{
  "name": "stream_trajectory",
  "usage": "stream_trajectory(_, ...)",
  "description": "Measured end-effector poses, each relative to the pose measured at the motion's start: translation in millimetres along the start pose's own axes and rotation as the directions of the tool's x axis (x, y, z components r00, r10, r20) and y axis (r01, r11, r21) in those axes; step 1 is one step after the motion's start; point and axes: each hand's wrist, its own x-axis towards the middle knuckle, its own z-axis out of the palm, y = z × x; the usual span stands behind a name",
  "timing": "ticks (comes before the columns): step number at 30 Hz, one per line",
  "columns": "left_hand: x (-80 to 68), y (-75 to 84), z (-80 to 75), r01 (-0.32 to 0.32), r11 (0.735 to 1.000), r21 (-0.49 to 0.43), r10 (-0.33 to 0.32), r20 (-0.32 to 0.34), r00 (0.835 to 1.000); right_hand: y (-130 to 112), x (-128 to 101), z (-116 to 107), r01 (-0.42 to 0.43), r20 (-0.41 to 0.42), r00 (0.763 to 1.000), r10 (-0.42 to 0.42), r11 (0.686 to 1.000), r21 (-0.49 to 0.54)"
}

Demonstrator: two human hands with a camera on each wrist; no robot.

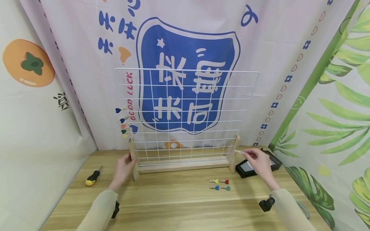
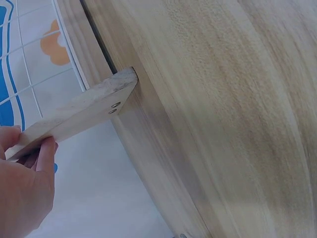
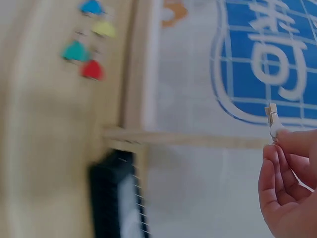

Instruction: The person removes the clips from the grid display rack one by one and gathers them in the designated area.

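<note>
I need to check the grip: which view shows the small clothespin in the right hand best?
The right wrist view: the wooden clothespin sticks up, pinched by the right hand. The head view shows it only as a pale sliver. The left wrist view misses it.

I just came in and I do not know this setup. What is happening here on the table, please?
A person sits at a wooden table with a white wire grid in a wooden stand. The left hand holds the stand's left post. The right hand pinches a small wooden clip near the right post. Five coloured clips already hang on the grid's left edge; four more lie on the table. A screwdriver and a black tray lie nearby.
</note>
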Motion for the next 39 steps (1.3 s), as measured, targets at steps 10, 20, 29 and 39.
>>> stream_trajectory(10, 0.6, -0.3, 1.1, -0.006, 1.000, -0.005, 0.006, -0.013, 1.000, 1, -60, 40, -0.023, 0.150, 0.988, 0.016, 0.999, 0.049)
stream_trajectory(20, 1.1, 0.9, 0.9, -0.007, 1.000, 0.015, 0.007, -0.016, 1.000, -1, -95, 68, -0.082, 0.350, 0.936, 0.041, 0.991, 0.103)
stream_trajectory(29, -0.1, -0.7, 1.2, 0.006, 1.000, 0.008, -0.006, -0.009, 1.000, -3, -105, 85, -0.003, 0.405, 0.914, -0.041, 0.994, 0.108)
stream_trajectory(39, 0.8, -1.6, 1.4, -0.005, 1.000, 0.006, 0.006, -0.012, 1.000, 0, -105, 92, 0.024, 0.449, 0.891, -0.063, 0.995, 0.092)
